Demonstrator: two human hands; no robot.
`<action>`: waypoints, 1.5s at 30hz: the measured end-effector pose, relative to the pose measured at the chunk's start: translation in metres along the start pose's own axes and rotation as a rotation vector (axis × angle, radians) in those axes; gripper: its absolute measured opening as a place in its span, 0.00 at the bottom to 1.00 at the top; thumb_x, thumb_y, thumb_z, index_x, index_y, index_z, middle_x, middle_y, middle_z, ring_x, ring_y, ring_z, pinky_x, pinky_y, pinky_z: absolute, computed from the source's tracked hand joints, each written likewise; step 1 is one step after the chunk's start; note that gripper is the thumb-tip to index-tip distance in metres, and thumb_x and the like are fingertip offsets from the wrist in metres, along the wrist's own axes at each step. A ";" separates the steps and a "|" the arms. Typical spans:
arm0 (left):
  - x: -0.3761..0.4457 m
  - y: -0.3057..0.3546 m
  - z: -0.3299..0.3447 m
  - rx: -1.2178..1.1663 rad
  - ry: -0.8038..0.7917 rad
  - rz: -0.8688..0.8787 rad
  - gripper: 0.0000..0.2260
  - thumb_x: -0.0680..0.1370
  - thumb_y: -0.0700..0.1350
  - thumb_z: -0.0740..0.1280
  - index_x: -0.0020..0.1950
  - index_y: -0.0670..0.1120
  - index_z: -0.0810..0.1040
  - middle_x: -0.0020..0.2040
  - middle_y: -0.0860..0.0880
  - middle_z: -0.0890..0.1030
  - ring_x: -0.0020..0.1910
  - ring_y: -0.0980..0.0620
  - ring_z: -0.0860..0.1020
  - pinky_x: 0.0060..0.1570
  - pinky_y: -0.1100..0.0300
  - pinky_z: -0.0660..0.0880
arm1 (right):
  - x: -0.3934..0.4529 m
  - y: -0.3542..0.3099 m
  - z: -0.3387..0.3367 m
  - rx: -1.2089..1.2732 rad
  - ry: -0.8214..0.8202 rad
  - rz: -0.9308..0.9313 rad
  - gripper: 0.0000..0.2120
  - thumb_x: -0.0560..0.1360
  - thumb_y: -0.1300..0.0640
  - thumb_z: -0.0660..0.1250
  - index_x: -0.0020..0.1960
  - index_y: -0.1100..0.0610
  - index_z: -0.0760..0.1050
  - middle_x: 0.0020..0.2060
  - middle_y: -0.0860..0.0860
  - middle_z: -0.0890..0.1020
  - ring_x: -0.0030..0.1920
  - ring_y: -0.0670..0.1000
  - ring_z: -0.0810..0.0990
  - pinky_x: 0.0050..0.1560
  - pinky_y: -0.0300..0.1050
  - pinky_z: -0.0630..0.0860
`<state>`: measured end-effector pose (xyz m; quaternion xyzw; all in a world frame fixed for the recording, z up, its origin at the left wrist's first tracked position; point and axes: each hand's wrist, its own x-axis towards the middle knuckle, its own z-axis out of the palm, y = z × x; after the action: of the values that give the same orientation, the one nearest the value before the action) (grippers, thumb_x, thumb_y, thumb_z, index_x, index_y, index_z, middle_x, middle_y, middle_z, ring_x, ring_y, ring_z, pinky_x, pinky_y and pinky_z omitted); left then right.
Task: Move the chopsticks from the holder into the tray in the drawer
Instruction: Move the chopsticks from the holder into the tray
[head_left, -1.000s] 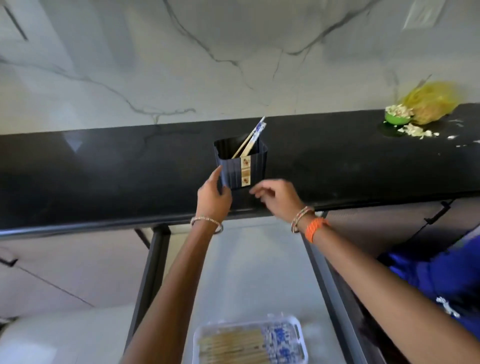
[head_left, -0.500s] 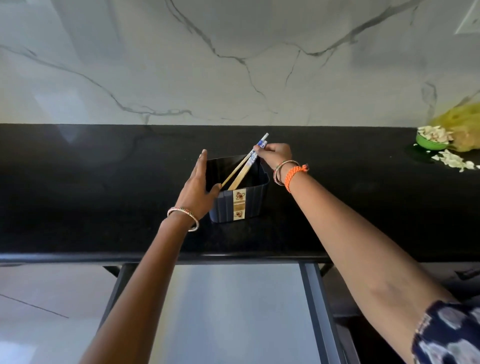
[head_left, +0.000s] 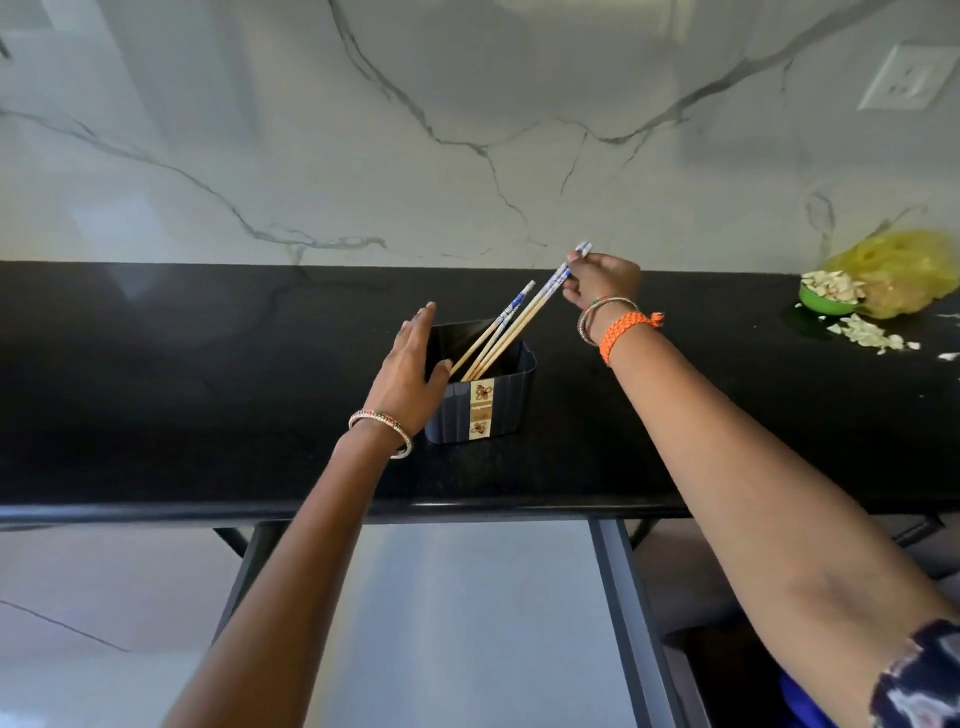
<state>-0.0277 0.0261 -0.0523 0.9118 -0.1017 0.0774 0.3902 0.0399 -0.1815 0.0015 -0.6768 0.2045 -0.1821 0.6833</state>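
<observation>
Right hand (head_left: 602, 278) pinching the patterned top ends of a pair of chopsticks (head_left: 524, 317), lower ends down inside the dark holder (head_left: 480, 402) on the black counter (head_left: 208, 415). Left hand (head_left: 413, 364) flat against the holder's left wall, fingers straight, thumb hooked at the rim, steadying rather than gripping. One more chopstick (head_left: 498, 325) leaning loose in the holder, just beside the held pair; possibly a further one behind, hard to tell from this angle.

Best done by drawing along the sticks' own slant, up and to the right, not straight up, so the tips clear the rim without levering the holder over. Worth keeping the left palm pressed until the tips are free. Firm pinch needed, both sticks parallel, or one may slip and drop back. Then a carry down and toward the body into the open drawer (head_left: 467, 623) below the counter edge; tray not in view here, so placement to be judged once looking down.
</observation>
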 end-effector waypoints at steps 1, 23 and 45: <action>-0.002 0.007 -0.004 0.001 0.000 0.014 0.29 0.79 0.43 0.61 0.76 0.48 0.51 0.76 0.45 0.57 0.76 0.46 0.55 0.72 0.45 0.61 | -0.009 -0.013 -0.006 0.058 -0.014 -0.004 0.06 0.74 0.63 0.68 0.38 0.62 0.79 0.30 0.53 0.78 0.29 0.47 0.76 0.32 0.37 0.79; -0.338 -0.099 0.031 0.365 -0.444 -0.099 0.22 0.79 0.57 0.47 0.49 0.47 0.76 0.49 0.42 0.81 0.50 0.40 0.78 0.46 0.53 0.70 | -0.370 0.255 -0.119 -1.250 -1.083 -0.425 0.16 0.76 0.65 0.55 0.62 0.53 0.69 0.53 0.57 0.80 0.51 0.61 0.80 0.47 0.51 0.78; -0.395 -0.171 0.065 -0.164 -0.356 -0.804 0.17 0.80 0.52 0.56 0.60 0.40 0.71 0.50 0.36 0.82 0.50 0.39 0.80 0.54 0.44 0.77 | -0.376 0.324 -0.099 -1.382 -1.196 -0.347 0.27 0.75 0.62 0.66 0.71 0.46 0.65 0.56 0.55 0.76 0.55 0.57 0.77 0.54 0.47 0.74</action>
<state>-0.3642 0.1438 -0.3026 0.8441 0.1893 -0.2471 0.4366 -0.3406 -0.0629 -0.3104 -0.9360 -0.2227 0.2594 0.0834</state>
